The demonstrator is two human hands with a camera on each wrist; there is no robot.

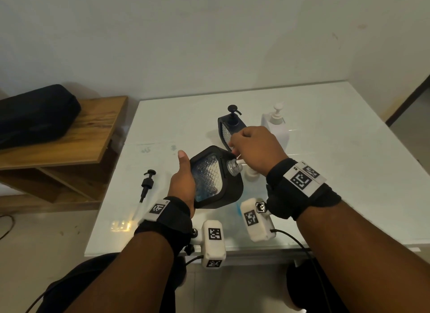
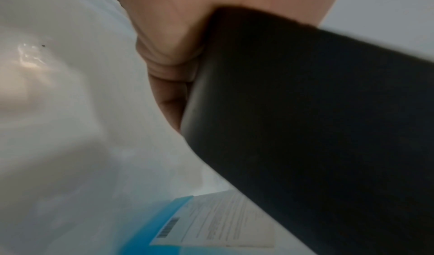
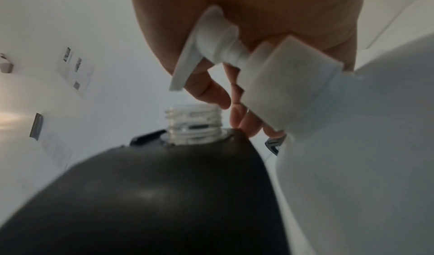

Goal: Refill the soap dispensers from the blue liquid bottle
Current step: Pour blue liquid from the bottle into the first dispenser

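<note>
My left hand (image 1: 183,180) grips a black-framed soap dispenser (image 1: 215,177) and tilts it above the table; its pump is off and the clear threaded neck (image 1: 233,167) is open. My right hand (image 1: 253,147) curls over the white pump head (image 3: 218,49) of the blue liquid bottle (image 1: 254,191). The pump's nozzle (image 1: 240,161) points at that neck. In the right wrist view the neck (image 3: 192,123) sits just below my fingers (image 3: 211,92). The left wrist view shows the dispenser's black side (image 2: 305,110) and the bottle's blue label (image 2: 211,222).
A black pump with its tube (image 1: 146,187) lies on the white table (image 1: 325,149) to the left. Behind my hands stand a second black dispenser (image 1: 229,128) and a white pump dispenser (image 1: 275,126). A wooden shelf (image 1: 76,138) with a black bag is at far left.
</note>
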